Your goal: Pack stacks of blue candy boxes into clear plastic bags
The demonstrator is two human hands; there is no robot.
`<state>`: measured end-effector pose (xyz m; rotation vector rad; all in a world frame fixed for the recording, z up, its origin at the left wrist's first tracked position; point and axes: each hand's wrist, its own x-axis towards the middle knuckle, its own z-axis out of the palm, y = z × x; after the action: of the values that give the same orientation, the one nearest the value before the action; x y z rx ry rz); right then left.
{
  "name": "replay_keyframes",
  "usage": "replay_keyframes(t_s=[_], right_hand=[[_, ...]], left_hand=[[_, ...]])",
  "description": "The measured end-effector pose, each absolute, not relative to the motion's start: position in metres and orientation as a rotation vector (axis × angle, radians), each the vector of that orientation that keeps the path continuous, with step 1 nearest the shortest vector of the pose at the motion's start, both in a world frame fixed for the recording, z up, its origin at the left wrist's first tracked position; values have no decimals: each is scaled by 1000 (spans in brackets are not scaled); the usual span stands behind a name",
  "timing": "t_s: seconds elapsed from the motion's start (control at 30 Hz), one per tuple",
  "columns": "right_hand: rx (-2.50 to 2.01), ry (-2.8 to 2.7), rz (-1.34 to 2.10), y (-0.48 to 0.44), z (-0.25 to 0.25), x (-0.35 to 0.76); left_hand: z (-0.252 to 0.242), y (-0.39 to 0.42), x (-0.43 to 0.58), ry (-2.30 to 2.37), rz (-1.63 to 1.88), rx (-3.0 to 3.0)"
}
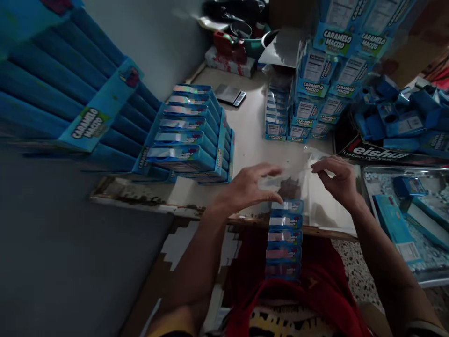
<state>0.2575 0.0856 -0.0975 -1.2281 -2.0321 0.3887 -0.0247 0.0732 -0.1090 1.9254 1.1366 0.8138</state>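
Observation:
A row of several blue candy boxes [285, 238] runs from the table's front edge back towards my red apron [322, 267]. Over its far end, thin clear plastic film [293, 175] shows between my hands, its outline blurred. My left hand [249, 188] is open, thumb and fingers apart, with the thumb tip close to the farthest box. To the right, my right hand [335, 175] has its fingertips pinched together at the film's edge. A whitish sheet [324, 201] lies on the table below that hand.
Stacked blue boxes [189, 135] and a taller stack [94, 103] stand at left. A small scale [229, 95] lies behind. Wrapped packs [315, 89] rise at back right, near a black carton [382, 152] of loose boxes and a clear-walled tray [435, 281].

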Motion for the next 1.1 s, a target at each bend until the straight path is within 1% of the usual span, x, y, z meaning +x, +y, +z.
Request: replay_keyframes(t_s=[0.07, 0.1, 0.23, 0.33, 0.47, 0.57, 0.7, 0.8, 0.93, 0.97, 1.03, 1.1], right_hand=[[-1296, -1995, 404, 94, -98, 258], [-1329, -1964, 429, 99, -99, 257], [-1417, -1808, 558, 117, -100, 250], [-1466, -1765, 611, 127, -96, 242], [-1494, -1790, 451, 146, -81, 230], [-1452, -1847, 311, 165, -70, 225], [-1375, -1928, 243, 185, -66, 225], [-1301, -1953, 259, 194, -66, 223], [-1125, -1954, 337, 200, -61, 221], [-1090, -1963, 345, 200, -61, 223], [-1067, -2009, 340, 198, -65, 234], [-1123, -2091, 331, 191, -73, 252]], left_hand=[[-114, 76, -16, 935, 712, 1902], [-118, 72, -13, 925, 706, 1880], [-139, 47, -8, 1144, 784, 1706], [-147, 39, -4, 1194, 926, 1749], [-141, 50, -1, 1279, 1171, 1874], [-139, 65, -1, 1483, 1209, 1846], [-144, 90, -9, 1659, 1217, 1757], [-130, 102, -19, 1585, 1306, 1852], [-80, 91, -28, 1484, 1591, 2139], [-68, 86, -28, 1459, 1596, 2241], [-59, 79, -26, 1423, 1467, 2421], [-71, 80, -19, 1411, 1225, 2457]])
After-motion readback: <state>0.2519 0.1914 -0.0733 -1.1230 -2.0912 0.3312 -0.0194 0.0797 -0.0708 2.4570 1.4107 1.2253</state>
